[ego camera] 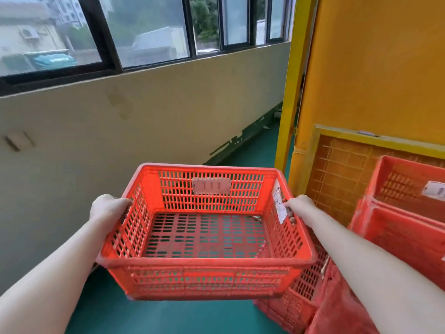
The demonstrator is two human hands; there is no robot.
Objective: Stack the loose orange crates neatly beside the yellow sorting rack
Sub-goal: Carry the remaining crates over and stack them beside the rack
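I hold an empty orange slatted crate (207, 237) in the air above the green floor, level and facing away from me. My left hand (108, 208) grips its left rim and my right hand (298, 206) grips its right rim beside a white paper label. A faded tag sits on the crate's far wall. To the right stands a stack of orange crates (404, 213), with more orange crates (301, 297) low down behind my right forearm. The yellow sorting rack (375, 68) rises behind them, with a yellow-framed mesh panel (342, 172) leaning on it.
A beige wall (120, 141) with dark-framed windows runs along the left. A narrow strip of green floor (255, 150) leads ahead between the wall and a yellow post (291, 80). Green floor also shows below the held crate.
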